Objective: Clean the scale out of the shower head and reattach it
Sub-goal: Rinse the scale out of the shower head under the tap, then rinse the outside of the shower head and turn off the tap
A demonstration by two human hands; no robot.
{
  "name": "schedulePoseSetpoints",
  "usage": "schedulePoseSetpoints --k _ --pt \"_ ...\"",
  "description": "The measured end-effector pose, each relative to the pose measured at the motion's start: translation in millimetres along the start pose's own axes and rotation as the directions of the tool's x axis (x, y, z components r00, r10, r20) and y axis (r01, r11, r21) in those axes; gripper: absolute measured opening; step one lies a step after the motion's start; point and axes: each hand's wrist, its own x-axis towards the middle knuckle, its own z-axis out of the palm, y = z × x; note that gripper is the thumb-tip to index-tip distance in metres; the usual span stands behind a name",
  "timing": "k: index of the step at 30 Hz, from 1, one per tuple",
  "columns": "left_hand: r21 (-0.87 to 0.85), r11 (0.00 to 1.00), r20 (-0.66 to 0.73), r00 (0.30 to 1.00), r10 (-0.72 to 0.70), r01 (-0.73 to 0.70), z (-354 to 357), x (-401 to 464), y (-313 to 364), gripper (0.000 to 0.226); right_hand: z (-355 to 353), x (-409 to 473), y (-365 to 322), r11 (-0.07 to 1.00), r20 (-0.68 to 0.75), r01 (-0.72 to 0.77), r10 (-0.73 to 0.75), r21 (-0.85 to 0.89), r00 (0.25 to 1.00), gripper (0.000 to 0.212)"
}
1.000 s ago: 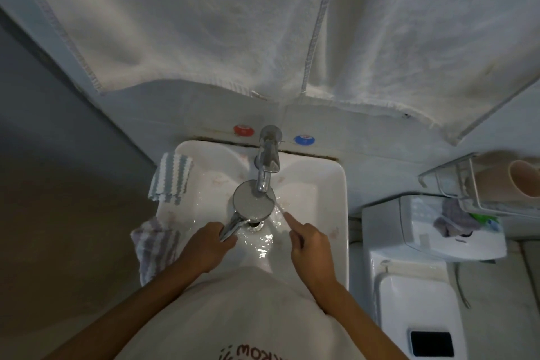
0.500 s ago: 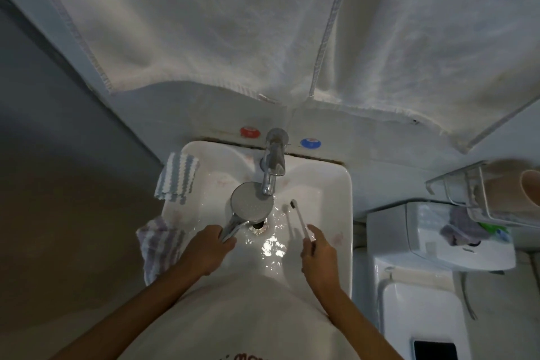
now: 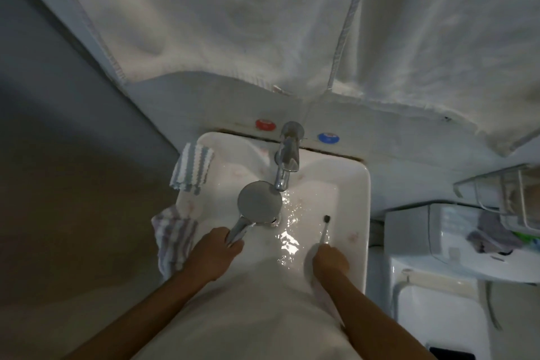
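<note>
**Rinse under the tap, brush set aside to the right**

Head view: the left hand (image 3: 214, 254) is gripping the handle of the shower head (image 3: 259, 199), fingers curled round it, and holding the round head over the sink (image 3: 355, 184), just beside the tap (image 3: 287, 159) spout and above the drain. Water is glinting across the basin floor. The right hand (image 3: 330, 261) is pinching the handle end of a toothbrush (image 3: 325, 229), bristles pointing away from the body, well apart from the shower head. Both forearms are reaching in from below, wrists low over the near rim.

Judgement: the scrub-and-rinse step is in hand; reattaching is not yet begun. The next move is calling for the bristles to be brought back against the nozzle face, which is turned away from the camera, so remaining scale cannot be told.

Two striped cloths (image 3: 191, 168) are lying on the left rim.
</note>
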Motion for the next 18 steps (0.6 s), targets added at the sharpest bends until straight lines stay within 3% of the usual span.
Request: schedulePoseSetpoints --k 5,6,8,9,10,11,12,13,15,18 --pt "0.007 1.0 -0.003 1.0 -0.016 0.016 4.4 -2.5 2.5 0.027 -8.3 3.5 -3.1 0.998 -0.058 -0.053 0.051 -0.033 0.997 0.028" --pt "0.004 1.0 0.0 1.0 -0.013 0.013 5.9 -1.9 3.1 0.028 -8.4 5.3 -5.9 0.998 -0.105 -0.049 0.052 0.029 0.993 0.026" --pt "0.012 1.0 0.006 1.0 -0.011 0.011 8.2 -0.1 7.3 0.03 -14.9 3.6 -19.1 0.936 -0.151 -0.001 0.058 0.352 0.987 0.039" --pt "0.003 1.0 0.017 1.0 -0.018 0.018 9.3 0.8 10.1 0.03 -22.7 0.2 -29.5 0.794 -0.11 0.03 0.047 0.607 0.993 0.055" --pt "-0.037 0.998 0.045 0.998 -0.046 0.048 11.5 2.2 12.4 0.03 -30.3 -3.8 -40.5 0.573 -0.039 0.026 0.011 0.819 0.999 0.064" --pt "-0.095 0.993 0.074 0.996 -0.057 0.064 13.3 2.4 15.9 0.03 -39.6 -10.3 -53.4 0.348 0.069 -0.044 -0.061 0.936 0.996 0.063" --pt "-0.147 0.986 0.104 0.992 -0.067 0.082 14.8 1.8 21.0 0.03 -51.2 -17.1 -64.7 0.189 0.136 -0.104 -0.163 0.976 0.977 0.056" --pt "-0.188 0.978 0.124 0.99 -0.064 0.087 15.6 0.2 27.1 0.029 -63.0 -23.7 -75.0 0.117 0.152 -0.126 -0.251 0.985 0.956 0.049" --pt "-0.225 0.969 0.159 0.985 -0.064 0.099 17.7 -2.9 37.9 0.03 -74.4 -31.0 -90.2 0.044 0.092 -0.083 -0.287 0.996 0.954 0.049" --pt "-0.242 0.962 0.205 0.976 -0.074 0.124 17.8 -7.2 51.2 0.037 -71.2 -26.9 -99.1 0.068 -0.091 0.101 -0.145 0.993 0.985 0.044"
